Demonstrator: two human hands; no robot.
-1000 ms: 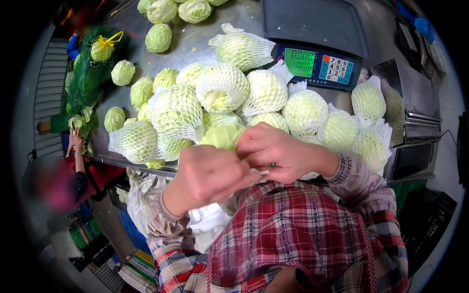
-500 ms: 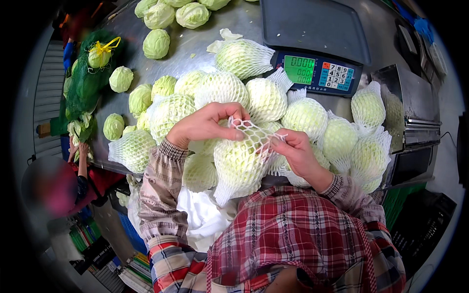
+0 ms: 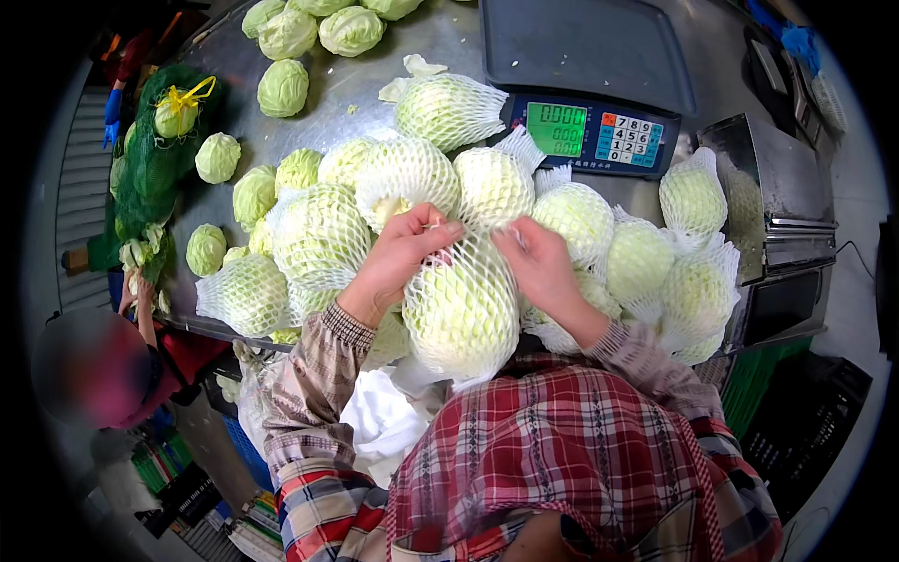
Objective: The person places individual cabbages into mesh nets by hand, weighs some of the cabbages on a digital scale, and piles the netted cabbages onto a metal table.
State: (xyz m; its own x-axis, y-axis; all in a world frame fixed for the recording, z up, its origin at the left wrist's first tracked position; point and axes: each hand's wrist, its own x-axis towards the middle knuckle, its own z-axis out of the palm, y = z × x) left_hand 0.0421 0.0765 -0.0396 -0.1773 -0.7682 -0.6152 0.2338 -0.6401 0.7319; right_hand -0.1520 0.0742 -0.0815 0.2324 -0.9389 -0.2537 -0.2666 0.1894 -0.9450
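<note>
Right in front of me at the table's near edge, a pale green cabbage (image 3: 457,323) sits inside a white foam net sleeve (image 3: 476,251). My left hand (image 3: 401,258) is closed, pinching the left side of the sleeve's far end. The right side of that end is in the closed fingers of my right hand (image 3: 543,267). Between the two hands the mesh is drawn up above the cabbage. Other netted cabbages touch this one, among them one at the left (image 3: 323,232) and one at the right (image 3: 571,223).
Bare cabbages (image 3: 283,88) lie at the far left. Beyond the netted ones stands a digital scale (image 3: 599,131) with a dark tray (image 3: 585,51). A green mesh sack (image 3: 154,169) is at the left edge, where a co-worker's hands (image 3: 139,292) reach in. A metal box (image 3: 787,187) stands right.
The sleeve's mouth, spread wide between my hands before, is now gathered and pulled tighter over the cabbage. My left hand has dropped slightly. My view has shifted a little.
</note>
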